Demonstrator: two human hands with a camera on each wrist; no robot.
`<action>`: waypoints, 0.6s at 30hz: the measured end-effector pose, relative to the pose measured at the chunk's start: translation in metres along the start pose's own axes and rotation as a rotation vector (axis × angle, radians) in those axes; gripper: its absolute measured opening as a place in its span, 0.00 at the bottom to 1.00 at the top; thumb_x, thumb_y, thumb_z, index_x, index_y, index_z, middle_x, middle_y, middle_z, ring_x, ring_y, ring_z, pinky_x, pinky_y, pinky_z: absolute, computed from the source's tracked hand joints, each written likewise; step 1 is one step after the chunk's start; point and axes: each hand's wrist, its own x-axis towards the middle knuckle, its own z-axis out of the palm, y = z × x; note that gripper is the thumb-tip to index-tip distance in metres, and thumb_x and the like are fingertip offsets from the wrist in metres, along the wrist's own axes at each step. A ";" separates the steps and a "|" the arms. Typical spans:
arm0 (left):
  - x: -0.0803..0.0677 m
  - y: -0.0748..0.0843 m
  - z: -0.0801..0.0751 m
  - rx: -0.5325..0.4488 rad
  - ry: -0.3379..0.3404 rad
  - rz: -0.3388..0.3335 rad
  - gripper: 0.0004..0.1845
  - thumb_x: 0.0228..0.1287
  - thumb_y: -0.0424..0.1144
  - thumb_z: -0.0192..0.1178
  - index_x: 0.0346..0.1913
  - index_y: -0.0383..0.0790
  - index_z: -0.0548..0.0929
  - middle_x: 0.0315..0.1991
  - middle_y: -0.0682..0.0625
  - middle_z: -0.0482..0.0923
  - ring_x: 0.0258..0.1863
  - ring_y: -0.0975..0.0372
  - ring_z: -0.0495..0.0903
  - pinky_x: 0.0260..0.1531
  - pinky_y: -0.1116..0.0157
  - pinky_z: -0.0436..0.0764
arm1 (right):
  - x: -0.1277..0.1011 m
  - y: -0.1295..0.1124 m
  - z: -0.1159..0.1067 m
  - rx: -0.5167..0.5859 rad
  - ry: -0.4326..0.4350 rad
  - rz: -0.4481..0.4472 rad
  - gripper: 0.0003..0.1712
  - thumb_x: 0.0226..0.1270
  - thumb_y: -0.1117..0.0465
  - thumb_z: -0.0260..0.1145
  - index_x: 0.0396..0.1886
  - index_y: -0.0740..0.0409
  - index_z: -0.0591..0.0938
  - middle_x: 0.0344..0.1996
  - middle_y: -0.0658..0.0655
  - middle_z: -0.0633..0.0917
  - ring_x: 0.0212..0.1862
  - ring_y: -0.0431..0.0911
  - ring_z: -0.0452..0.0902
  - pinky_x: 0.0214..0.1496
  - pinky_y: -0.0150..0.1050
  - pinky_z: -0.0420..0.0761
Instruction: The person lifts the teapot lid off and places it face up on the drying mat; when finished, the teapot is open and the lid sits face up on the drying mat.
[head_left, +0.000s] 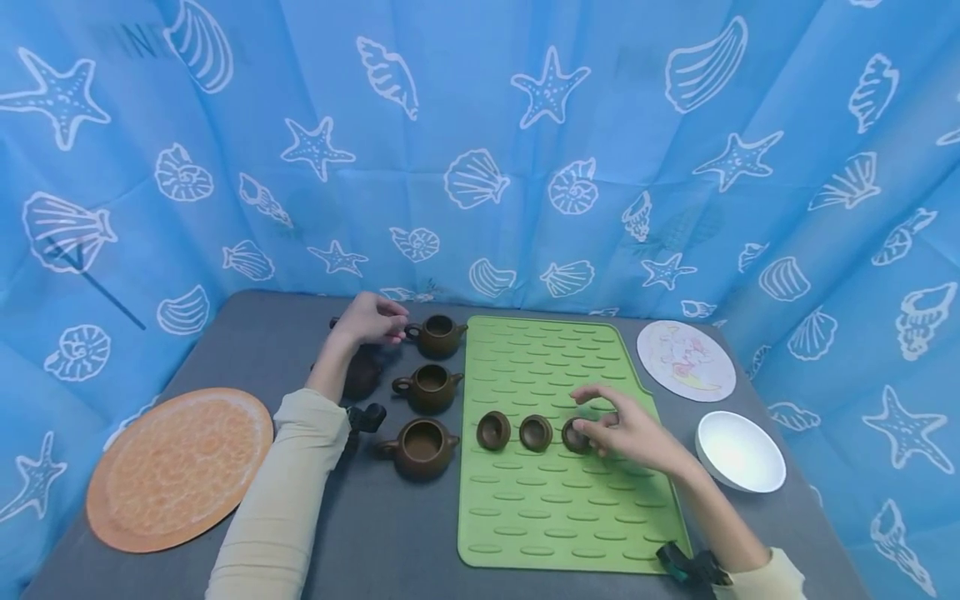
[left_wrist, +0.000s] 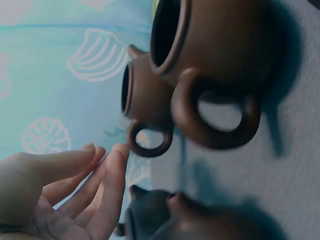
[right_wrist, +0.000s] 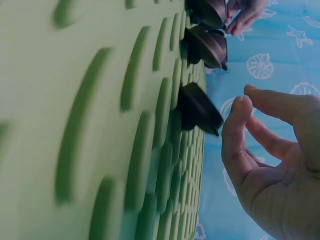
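Resting on the green mat (head_left: 555, 508): three lids (head_left: 536, 432) in a row. Right hand (head_left: 630, 433), fingers loose, touches the rightmost, not gripping. Left of mat: three open teapots (head_left: 430, 387). Left hand (head_left: 369, 319), empty, nears the farthest pot's handle. Lidding not started, seemingly.

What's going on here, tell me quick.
A person is handling small brown clay teaware. Their right hand is open beside the rightmost of three lids lined up on the green mat. Their left hand is open by the handle of the farthest teapot; two more lidless teapots sit nearer.
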 end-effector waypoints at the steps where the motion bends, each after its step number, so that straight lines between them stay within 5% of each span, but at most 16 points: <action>1: -0.001 0.001 -0.003 0.000 -0.006 0.000 0.17 0.84 0.32 0.57 0.67 0.26 0.82 0.60 0.27 0.83 0.41 0.58 0.91 0.44 0.66 0.92 | 0.002 -0.002 0.002 0.000 0.011 -0.003 0.29 0.78 0.65 0.70 0.72 0.70 0.72 0.56 0.77 0.83 0.25 0.45 0.84 0.29 0.41 0.87; 5: -0.005 0.002 -0.018 0.015 -0.017 0.011 0.17 0.84 0.33 0.57 0.66 0.27 0.82 0.60 0.29 0.83 0.39 0.61 0.90 0.40 0.69 0.91 | 0.010 -0.009 0.009 0.008 0.050 -0.009 0.27 0.77 0.65 0.70 0.70 0.69 0.74 0.65 0.76 0.76 0.25 0.43 0.83 0.28 0.43 0.87; 9: -0.008 -0.002 -0.039 0.033 0.004 0.014 0.17 0.83 0.32 0.58 0.65 0.24 0.82 0.60 0.29 0.84 0.39 0.61 0.89 0.41 0.69 0.91 | 0.019 -0.018 0.017 0.023 0.064 -0.032 0.24 0.77 0.66 0.70 0.68 0.67 0.76 0.64 0.77 0.76 0.24 0.44 0.82 0.27 0.44 0.86; 18: -0.008 -0.037 -0.094 0.192 0.075 0.022 0.17 0.82 0.36 0.61 0.62 0.25 0.85 0.51 0.34 0.89 0.44 0.56 0.89 0.39 0.70 0.88 | 0.040 -0.042 0.036 0.080 -0.005 -0.065 0.21 0.80 0.65 0.68 0.67 0.65 0.77 0.64 0.77 0.75 0.26 0.43 0.82 0.30 0.47 0.87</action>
